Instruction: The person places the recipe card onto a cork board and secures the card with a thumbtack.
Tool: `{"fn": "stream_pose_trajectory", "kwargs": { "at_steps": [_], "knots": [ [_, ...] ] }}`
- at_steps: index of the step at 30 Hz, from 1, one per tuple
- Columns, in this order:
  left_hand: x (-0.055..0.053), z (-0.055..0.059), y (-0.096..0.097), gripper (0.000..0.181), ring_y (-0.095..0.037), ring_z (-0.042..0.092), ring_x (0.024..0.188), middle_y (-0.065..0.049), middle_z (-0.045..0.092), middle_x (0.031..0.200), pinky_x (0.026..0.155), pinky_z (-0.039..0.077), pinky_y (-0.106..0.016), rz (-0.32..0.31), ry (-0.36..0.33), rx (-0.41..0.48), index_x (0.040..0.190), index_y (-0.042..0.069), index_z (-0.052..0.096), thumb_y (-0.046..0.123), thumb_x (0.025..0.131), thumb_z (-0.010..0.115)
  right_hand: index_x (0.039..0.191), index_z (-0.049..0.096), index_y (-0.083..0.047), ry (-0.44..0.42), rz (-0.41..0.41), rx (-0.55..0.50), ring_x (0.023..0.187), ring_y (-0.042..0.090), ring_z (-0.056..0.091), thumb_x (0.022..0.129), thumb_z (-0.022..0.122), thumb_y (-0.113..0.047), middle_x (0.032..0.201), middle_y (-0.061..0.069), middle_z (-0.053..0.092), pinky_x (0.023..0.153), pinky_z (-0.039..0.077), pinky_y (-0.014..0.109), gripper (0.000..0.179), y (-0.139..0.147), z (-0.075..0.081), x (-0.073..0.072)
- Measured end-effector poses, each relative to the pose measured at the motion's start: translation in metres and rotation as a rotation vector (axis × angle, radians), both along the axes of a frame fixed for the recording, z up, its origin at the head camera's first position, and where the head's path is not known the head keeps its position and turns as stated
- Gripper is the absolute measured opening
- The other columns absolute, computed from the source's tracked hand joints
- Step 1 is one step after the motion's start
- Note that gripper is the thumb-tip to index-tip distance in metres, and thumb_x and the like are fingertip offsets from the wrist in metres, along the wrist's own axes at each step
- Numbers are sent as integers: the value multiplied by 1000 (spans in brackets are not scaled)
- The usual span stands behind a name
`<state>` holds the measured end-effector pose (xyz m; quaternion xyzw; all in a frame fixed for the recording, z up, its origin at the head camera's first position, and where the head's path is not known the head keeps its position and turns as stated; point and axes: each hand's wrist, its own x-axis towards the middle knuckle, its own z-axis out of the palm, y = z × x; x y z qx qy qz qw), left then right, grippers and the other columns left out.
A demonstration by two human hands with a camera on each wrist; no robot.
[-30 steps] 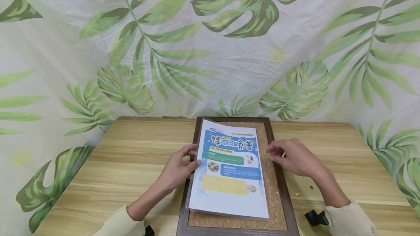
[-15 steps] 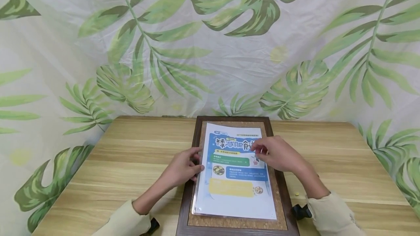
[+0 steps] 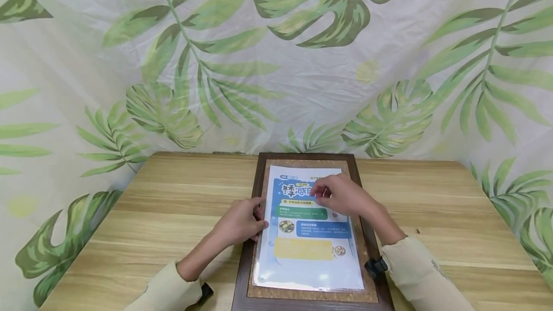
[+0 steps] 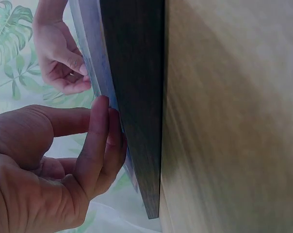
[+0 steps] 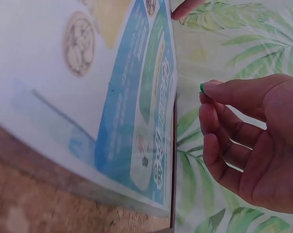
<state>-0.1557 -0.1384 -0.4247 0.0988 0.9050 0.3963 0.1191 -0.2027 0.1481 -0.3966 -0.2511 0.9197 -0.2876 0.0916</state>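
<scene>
A printed poster sheet (image 3: 302, 272) in a clear glossy cover lies on a cork board (image 3: 367, 280) with a dark brown frame (image 3: 256, 191). At the sheet's left edge, my left hand (image 3: 237, 222) has its bent fingertips resting on the edge and against the frame; the left wrist view shows no clear grip. Above the sheet's upper half is my right hand (image 3: 343, 196), apart from the paper in the right wrist view. Its thumb and forefinger pinch a tiny green thumbtack (image 5: 202, 88), mostly hidden by the fingertips.
The board lies on a wood-grain table (image 3: 186, 181). A small dark bit (image 3: 417, 231) is on the table to the right. Behind stands a leaf-patterned cloth (image 3: 276, 61). Black wrist mounts (image 3: 376, 267) sit by both sleeves.
The sheet has shifted right onto the cork, then slightly back left. My right hand has moved left from the frame to over the sheet. The left hand has stayed at the sheet's left edge.
</scene>
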Motion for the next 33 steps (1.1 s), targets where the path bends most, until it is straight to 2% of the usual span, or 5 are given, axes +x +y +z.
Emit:
{"fn": "stream_pose_trajectory", "kwargs": {
  "at_steps": [6,14,23,33],
  "knots": [
    [0,-1,1,61,-13,66,53,-9,64,86,47,57,-27,-13,-11,-30,148,-13,54,-5,92,78,106,81,-9,-2,13,-13,78,11,60,98,74,-4,86,-4,71,72,51,26,12,-7,-2,-9],
    [-2,-2,0,62,-12,67,53,-8,64,85,47,56,-25,-29,-8,-46,149,-13,53,-5,93,78,106,81,-7,-46,12,-47,78,12,61,98,73,-5,89,-1,73,71,52,26,11,-13,-5,-23],
    [-3,-3,2,62,-12,67,54,-8,64,85,47,56,-25,-37,-11,-44,149,-13,53,-5,93,78,107,80,-6,-72,9,-54,84,15,62,99,72,-4,93,2,72,78,53,27,12,-20,-15,-39],
    [-3,-1,2,63,-14,67,54,-9,64,85,48,58,-27,-29,-25,-39,149,-13,53,-5,92,79,111,79,-9,-94,17,-114,87,16,62,101,73,-10,97,2,73,83,54,28,12,-34,-26,-53]
  ]
}}
